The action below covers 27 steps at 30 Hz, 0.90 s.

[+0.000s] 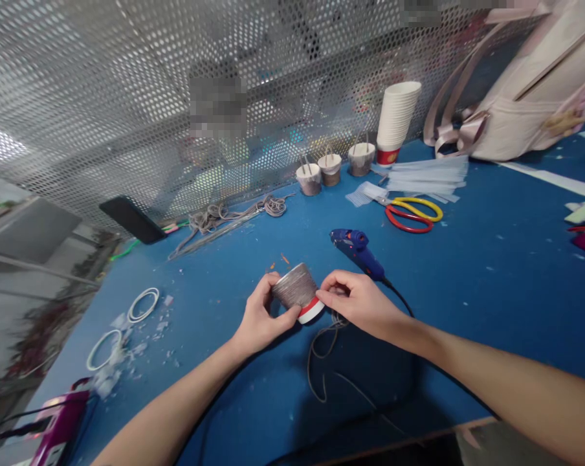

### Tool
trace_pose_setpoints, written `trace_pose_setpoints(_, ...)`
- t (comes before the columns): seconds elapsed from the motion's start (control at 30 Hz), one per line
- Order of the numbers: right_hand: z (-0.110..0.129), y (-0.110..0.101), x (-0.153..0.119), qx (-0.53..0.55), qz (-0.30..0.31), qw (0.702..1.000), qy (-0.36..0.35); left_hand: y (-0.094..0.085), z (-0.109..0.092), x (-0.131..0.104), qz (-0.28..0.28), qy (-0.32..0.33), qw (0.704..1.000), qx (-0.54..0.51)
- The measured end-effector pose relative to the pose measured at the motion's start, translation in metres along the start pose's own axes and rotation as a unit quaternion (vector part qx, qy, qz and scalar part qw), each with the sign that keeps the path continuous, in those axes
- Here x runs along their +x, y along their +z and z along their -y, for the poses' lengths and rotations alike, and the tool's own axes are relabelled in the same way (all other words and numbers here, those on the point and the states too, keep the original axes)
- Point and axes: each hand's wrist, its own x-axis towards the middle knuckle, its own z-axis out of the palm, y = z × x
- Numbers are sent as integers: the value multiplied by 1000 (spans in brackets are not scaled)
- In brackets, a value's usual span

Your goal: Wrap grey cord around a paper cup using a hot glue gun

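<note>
A paper cup lies tilted between my hands, wrapped for most of its height in grey cord, with a red and a white band bare at one end. My left hand holds it, thumb on the red band and fingers round the far side. At the cup's right side my right hand pinches thumb and forefinger together beside the red band. Loose grey cord trails below that hand onto the blue table. The cord between the fingertips is too small to make out clearly.
Behind my right hand lies a blue glue gun. Scissors, clear strips, wrapped cups and stacked paper cups stand farther back. Cord bundles and a phone are back left, white rings left, a bag right.
</note>
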Motion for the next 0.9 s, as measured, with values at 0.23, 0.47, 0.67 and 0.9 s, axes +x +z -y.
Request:
trace_pose_setpoints(0.23,1,-1,0,24,3,1000,4,-6,9,0,25,34,997,-63)
trace_pose_setpoints(0.47,1,1,0,49,21,998,43,-1,17,0,-2,-10,984,-176)
trace_pose_setpoints(0.67,-6,2,2,88,37,994,43,3,15,3,-28,-26,979,-200)
trace_pose_setpoints(0.9,-3,6,-1,79,77,990,89,4,17,5,-26,-39,976,-215)
